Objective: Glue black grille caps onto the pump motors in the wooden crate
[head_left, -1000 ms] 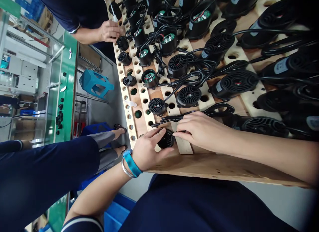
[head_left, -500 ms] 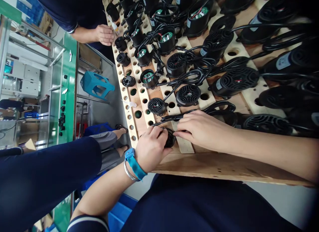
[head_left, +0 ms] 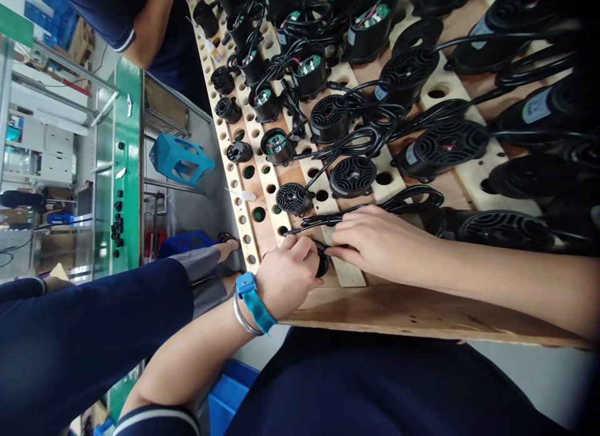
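My left hand curls over a round black case at the near edge of the wooden board; my right hand bunches its fingers just right of it, near a black cable, and I can't tell whether either hand grips

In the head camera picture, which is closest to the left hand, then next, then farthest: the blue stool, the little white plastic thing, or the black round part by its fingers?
1. Black round part: at the left hand, partly hidden.
2. Little white plastic thing: up and left in view.
3. Blue stool: farther left.
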Tool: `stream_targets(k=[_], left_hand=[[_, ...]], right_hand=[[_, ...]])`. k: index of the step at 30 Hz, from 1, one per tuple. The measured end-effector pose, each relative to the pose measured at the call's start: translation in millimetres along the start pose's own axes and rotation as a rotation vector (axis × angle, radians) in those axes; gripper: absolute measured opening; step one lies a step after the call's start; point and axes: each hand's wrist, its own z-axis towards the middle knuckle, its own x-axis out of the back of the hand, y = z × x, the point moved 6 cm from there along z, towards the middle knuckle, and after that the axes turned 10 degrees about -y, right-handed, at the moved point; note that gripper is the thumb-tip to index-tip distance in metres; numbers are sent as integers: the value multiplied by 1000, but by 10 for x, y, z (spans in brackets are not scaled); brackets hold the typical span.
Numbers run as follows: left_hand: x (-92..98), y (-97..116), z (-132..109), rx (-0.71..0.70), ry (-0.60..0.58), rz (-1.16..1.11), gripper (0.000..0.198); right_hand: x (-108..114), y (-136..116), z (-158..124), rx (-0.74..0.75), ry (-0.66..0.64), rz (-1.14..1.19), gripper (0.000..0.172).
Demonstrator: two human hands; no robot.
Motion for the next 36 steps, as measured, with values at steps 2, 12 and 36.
stream_targets(k=[2,12,36], left_hand=[[0,-2,12,4,-14,-3,36],[-16,-60,69,-14,1,-81,39],[-600,-491,-127,68,100,-1032,48]], right_hand=[[5,-12,-1,-7,-7,10,25],[10,-86,-43,56,0,-4,29],[-268,-636,-328,237,-132,-636,47]])
